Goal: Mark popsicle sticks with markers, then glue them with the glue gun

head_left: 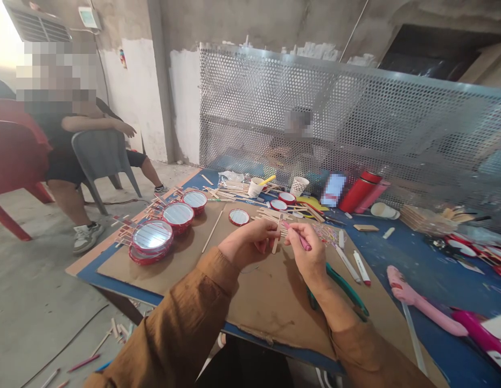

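Note:
My left hand point(252, 242) pinches a short flat wooden stick point(277, 245) upright above the cardboard point(266, 296). Close on its right, my right hand point(307, 250) is closed around a pink marker point(302, 241), whose tip points at the upper part of the stick. Whether the tip touches the wood is too small to tell. Behind my hands lie a small red-rimmed disc point(238, 217) and loose sticks. A green-handled tool point(347, 291) is partly hidden under my right forearm, and two white markers point(347, 263) lie beyond it.
Stacked red-rimmed round pieces point(152, 237) with sticks stand at the left. Paper cups point(256, 187), a red bottle point(360, 192) and a phone stand along the back before a perforated metal panel point(250, 108). A pink glue gun point(428, 310) lies right. A person sits at the far left.

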A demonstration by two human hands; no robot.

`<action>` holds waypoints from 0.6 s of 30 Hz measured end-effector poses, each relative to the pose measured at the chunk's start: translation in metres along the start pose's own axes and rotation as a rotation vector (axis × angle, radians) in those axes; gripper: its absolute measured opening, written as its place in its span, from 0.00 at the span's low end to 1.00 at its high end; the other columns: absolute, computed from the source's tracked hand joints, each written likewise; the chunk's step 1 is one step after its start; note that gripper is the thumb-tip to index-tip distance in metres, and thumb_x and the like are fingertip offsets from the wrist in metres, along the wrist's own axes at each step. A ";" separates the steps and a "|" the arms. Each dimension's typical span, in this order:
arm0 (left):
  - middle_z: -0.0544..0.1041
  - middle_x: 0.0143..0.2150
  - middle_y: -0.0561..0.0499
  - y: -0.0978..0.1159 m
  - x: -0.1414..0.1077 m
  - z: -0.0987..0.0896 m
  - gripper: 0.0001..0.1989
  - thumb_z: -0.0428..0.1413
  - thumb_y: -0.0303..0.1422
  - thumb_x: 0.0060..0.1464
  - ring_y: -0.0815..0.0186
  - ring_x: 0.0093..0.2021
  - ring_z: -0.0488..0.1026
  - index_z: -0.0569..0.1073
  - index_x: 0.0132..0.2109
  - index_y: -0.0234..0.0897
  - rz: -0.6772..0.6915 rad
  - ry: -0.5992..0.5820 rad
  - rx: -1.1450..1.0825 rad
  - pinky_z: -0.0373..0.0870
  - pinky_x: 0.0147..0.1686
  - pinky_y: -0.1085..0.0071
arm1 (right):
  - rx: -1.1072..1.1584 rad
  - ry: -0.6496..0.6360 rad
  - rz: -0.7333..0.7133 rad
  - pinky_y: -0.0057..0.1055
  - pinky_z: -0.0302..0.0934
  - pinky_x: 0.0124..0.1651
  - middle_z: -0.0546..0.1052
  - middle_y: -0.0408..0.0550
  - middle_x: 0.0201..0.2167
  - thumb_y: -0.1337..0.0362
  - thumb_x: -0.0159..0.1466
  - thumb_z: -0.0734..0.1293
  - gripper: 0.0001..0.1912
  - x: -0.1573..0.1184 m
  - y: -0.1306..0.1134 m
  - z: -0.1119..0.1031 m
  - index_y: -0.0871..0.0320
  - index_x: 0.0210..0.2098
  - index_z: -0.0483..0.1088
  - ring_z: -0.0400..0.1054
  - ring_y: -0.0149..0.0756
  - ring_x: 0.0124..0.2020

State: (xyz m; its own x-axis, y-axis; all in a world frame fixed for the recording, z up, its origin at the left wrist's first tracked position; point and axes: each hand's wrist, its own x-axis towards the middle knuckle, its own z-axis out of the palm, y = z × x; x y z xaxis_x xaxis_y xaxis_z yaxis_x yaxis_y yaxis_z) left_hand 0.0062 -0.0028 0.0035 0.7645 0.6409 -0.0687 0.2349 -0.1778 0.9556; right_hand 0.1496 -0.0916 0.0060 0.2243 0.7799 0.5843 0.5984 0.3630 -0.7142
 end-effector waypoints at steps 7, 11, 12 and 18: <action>0.73 0.21 0.54 -0.004 0.000 0.000 0.12 0.50 0.32 0.62 0.76 0.15 0.64 0.66 0.30 0.34 0.022 0.003 -0.008 0.59 0.18 0.80 | 0.019 -0.034 -0.006 0.33 0.69 0.33 0.79 0.47 0.30 0.54 0.64 0.64 0.12 0.000 0.000 0.003 0.55 0.39 0.72 0.74 0.36 0.28; 0.73 0.22 0.54 -0.005 0.003 -0.002 0.11 0.49 0.32 0.62 0.75 0.15 0.64 0.67 0.30 0.34 0.027 -0.039 0.025 0.61 0.18 0.79 | 0.007 -0.018 0.013 0.31 0.68 0.32 0.77 0.44 0.26 0.54 0.65 0.64 0.12 0.000 0.003 0.001 0.55 0.39 0.72 0.73 0.35 0.26; 0.73 0.23 0.54 -0.005 0.003 -0.002 0.11 0.49 0.32 0.62 0.74 0.15 0.64 0.68 0.31 0.34 0.032 -0.043 0.032 0.61 0.18 0.78 | 0.011 -0.017 0.014 0.32 0.68 0.33 0.77 0.44 0.27 0.54 0.65 0.64 0.12 0.001 0.003 0.001 0.55 0.39 0.72 0.73 0.36 0.27; 0.73 0.22 0.54 -0.007 0.005 -0.002 0.13 0.48 0.34 0.63 0.75 0.15 0.64 0.66 0.30 0.35 0.020 -0.035 0.073 0.61 0.18 0.79 | -0.002 -0.025 -0.006 0.32 0.68 0.35 0.78 0.46 0.29 0.54 0.64 0.64 0.12 0.001 0.006 0.000 0.55 0.39 0.72 0.75 0.37 0.29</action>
State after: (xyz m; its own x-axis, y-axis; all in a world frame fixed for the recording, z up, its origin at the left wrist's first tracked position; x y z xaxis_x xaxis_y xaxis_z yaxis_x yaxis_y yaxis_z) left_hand 0.0071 0.0031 -0.0030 0.7898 0.6102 -0.0614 0.2619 -0.2450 0.9335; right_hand 0.1529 -0.0884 0.0026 0.2018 0.7900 0.5790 0.6014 0.3667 -0.7098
